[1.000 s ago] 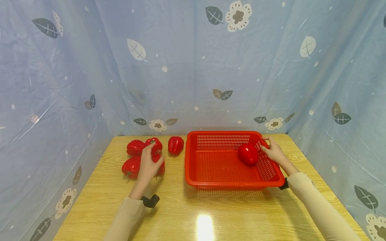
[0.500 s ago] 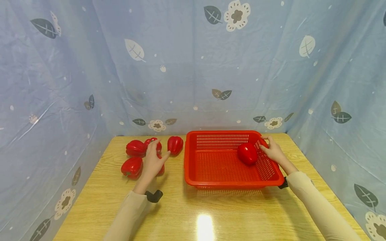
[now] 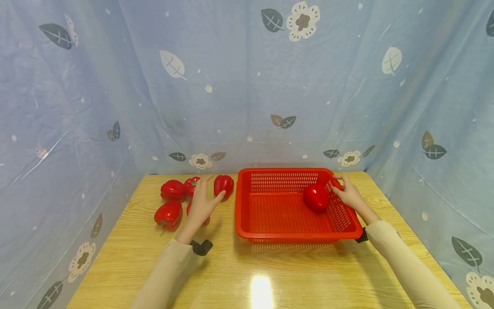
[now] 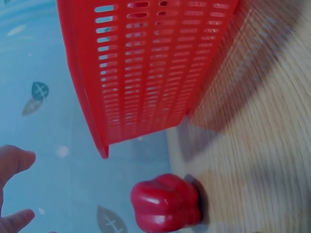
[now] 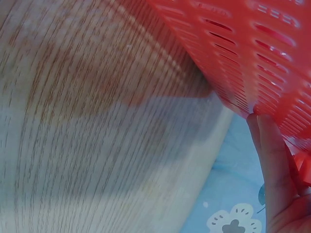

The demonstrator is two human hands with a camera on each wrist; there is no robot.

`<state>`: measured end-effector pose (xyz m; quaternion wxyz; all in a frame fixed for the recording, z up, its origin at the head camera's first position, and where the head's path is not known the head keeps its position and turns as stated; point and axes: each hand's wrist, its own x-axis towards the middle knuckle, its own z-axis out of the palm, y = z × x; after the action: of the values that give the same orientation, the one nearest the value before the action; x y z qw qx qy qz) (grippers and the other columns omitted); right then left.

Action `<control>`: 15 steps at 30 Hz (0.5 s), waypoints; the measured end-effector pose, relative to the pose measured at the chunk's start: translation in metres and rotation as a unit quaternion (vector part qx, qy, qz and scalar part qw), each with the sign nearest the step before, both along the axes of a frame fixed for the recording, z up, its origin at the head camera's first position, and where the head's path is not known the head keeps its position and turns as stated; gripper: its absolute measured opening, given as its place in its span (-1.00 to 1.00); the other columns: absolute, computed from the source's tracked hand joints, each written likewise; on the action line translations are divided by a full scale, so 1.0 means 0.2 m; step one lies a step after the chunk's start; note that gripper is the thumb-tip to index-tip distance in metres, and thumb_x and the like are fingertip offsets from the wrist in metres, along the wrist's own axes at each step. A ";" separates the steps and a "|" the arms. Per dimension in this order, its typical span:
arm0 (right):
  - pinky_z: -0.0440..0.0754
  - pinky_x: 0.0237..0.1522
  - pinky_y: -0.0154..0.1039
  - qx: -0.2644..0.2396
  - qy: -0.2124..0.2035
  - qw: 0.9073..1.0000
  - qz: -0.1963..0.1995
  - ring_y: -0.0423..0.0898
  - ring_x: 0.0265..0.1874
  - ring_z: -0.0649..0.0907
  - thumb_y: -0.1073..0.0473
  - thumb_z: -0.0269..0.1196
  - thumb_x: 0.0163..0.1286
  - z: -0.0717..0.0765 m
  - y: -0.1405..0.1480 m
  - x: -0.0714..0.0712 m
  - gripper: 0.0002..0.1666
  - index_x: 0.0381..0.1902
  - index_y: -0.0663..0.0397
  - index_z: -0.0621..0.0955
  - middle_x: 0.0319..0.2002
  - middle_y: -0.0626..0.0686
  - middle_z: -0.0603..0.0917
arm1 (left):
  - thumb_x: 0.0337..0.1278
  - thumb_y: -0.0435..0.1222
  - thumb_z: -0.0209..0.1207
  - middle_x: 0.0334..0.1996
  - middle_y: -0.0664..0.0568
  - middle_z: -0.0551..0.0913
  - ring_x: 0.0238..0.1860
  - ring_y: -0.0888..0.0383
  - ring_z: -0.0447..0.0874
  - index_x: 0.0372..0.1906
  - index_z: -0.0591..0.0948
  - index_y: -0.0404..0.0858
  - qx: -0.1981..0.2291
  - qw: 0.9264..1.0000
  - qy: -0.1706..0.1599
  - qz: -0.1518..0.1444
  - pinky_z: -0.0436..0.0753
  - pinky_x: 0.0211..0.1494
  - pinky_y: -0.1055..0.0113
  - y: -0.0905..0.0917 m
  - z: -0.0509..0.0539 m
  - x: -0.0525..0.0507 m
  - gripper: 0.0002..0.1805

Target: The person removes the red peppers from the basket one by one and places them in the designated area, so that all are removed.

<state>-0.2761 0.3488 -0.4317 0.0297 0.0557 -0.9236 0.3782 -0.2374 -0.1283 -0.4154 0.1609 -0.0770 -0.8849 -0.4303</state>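
Observation:
My left hand [image 3: 201,207] hovers among the red bell peppers left of the basket, thumb and fingers spread with nothing between them. Nearest its fingertips is a single bell pepper [image 3: 223,186], which also shows in the left wrist view [image 4: 165,203], apart from the fingers. Part of another bell pepper [image 3: 206,219] is hidden behind this hand. On the other side, my right hand [image 3: 349,195] grips the right rim of a red plastic basket [image 3: 293,235]. In the right wrist view, its fingers [image 5: 273,160] lie against the basket's outer wall. One bell pepper [image 3: 316,198] lies inside the basket.
More red bell peppers, one at the back [image 3: 173,190] and one in front [image 3: 169,215], lie at the table's left. The wooden table [image 3: 231,274] is enclosed by a blue patterned curtain [image 3: 216,94] at the back and both sides.
My left hand has moved right and slightly away from me, from above the left group of bell peppers toward the single one beside the basket. My right hand stays on the rim.

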 end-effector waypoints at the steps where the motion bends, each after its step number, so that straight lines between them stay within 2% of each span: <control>1: 0.57 -0.55 -0.27 -0.002 0.000 1.000 0.001 -0.07 -0.57 0.62 0.23 0.02 0.41 0.00 0.00 0.00 -0.48 0.24 0.27 0.18 -0.21 0.47 0.59 | 0.04 -0.08 0.26 0.25 -0.12 0.26 0.24 -0.08 0.25 0.31 0.25 -0.19 -0.001 1.000 -0.001 -0.001 0.30 0.29 -0.07 0.01 0.00 0.00 -0.26; 10: 0.57 -0.54 -0.26 -0.005 -0.004 1.000 0.000 -0.05 -0.54 0.62 0.20 0.02 0.42 0.00 0.00 0.00 -0.48 0.24 0.27 0.18 -0.19 0.47 0.58 | 0.02 -0.07 0.27 0.26 -0.12 0.29 0.27 -0.06 0.24 0.30 0.27 -0.19 -0.010 1.000 0.014 -0.011 0.33 0.27 -0.07 0.06 0.03 -0.02 -0.26; 15: 0.56 -0.53 -0.26 -0.004 -0.007 1.000 -0.002 -0.06 -0.55 0.62 0.20 0.01 0.42 0.00 0.00 0.01 -0.47 0.26 0.26 0.18 -0.20 0.46 0.58 | 0.01 -0.08 0.28 0.25 -0.12 0.29 0.24 -0.07 0.27 0.30 0.27 -0.21 -0.007 1.000 0.011 -0.012 0.37 0.23 -0.08 0.09 0.04 -0.04 -0.25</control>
<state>-0.2750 0.3484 -0.4311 0.0239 0.0506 -0.9225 0.3818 -0.2452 -0.1097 -0.4074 0.1647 -0.0932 -0.8850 -0.4255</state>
